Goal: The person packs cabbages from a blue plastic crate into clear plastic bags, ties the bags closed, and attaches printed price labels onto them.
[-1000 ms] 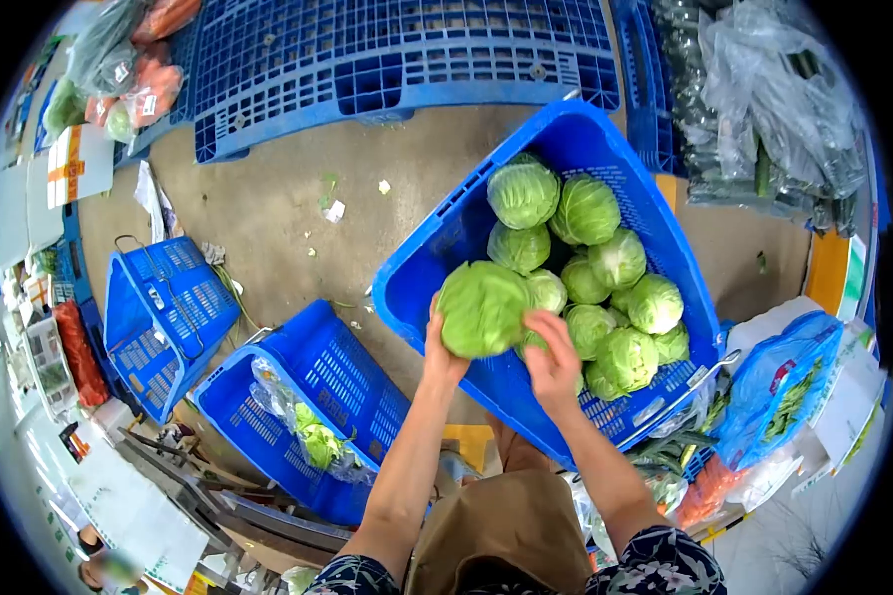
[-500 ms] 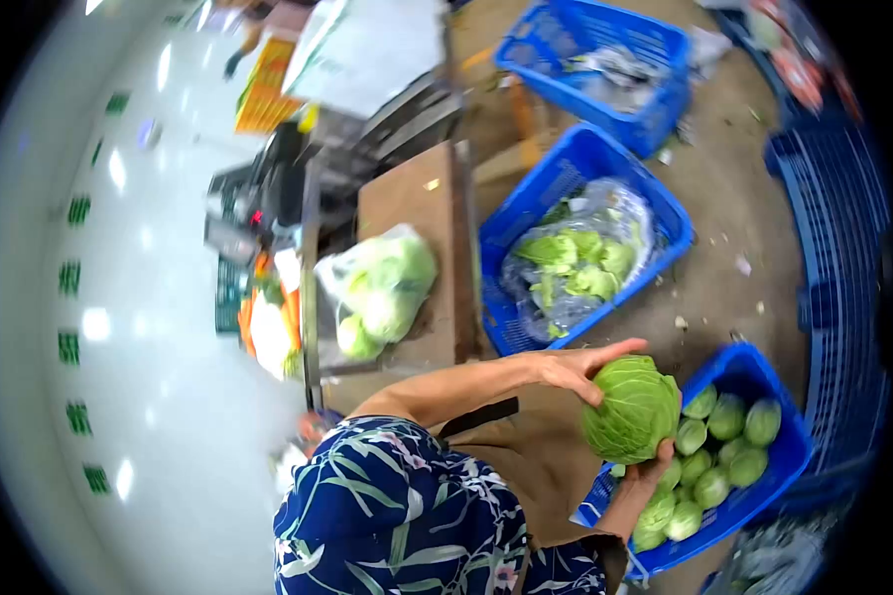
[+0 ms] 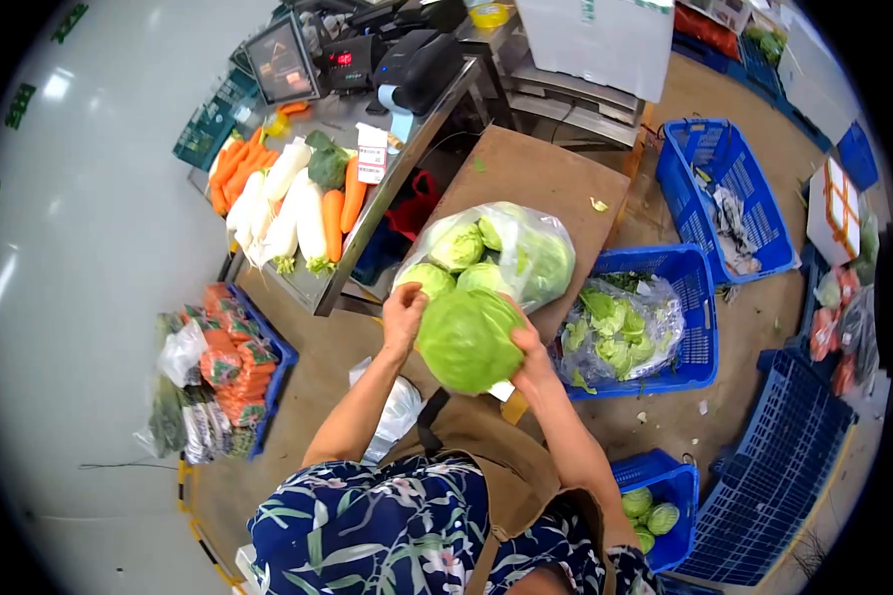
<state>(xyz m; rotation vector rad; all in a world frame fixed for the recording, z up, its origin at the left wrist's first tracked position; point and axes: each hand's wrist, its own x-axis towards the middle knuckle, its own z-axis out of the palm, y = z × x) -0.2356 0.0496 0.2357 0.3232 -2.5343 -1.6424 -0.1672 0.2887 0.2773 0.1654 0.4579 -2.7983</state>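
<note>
In my right hand [image 3: 534,357] is a round green cabbage [image 3: 469,342], its fingers curled around the right side. It is held just in front of a clear plastic bag [image 3: 551,223] with several cabbages in it. My left hand [image 3: 403,317] is closed at the bag's near left edge, its fingertips pinched there beside the held cabbage. The bag lies on a brown board-topped stand [image 3: 571,174]. To the right, a blue crate [image 3: 702,327] holds loose cabbage leaves on plastic, and a lower blue crate [image 3: 665,471] contains whole cabbages.
A metal table [image 3: 342,283] at left carries white radishes [image 3: 286,213], carrots [image 3: 240,169], broccoli [image 3: 325,164], a screen [image 3: 281,59] and a black label printer [image 3: 419,69]. Bagged vegetables [image 3: 233,367] lie lower left. Another blue crate [image 3: 729,149] and a blue pallet [image 3: 779,466] stand right.
My view and body have turned from the cabbage crate toward the bag. The cabbage has moved over to the bag in my right hand, and my left hand has shifted to the bag's edge.
</note>
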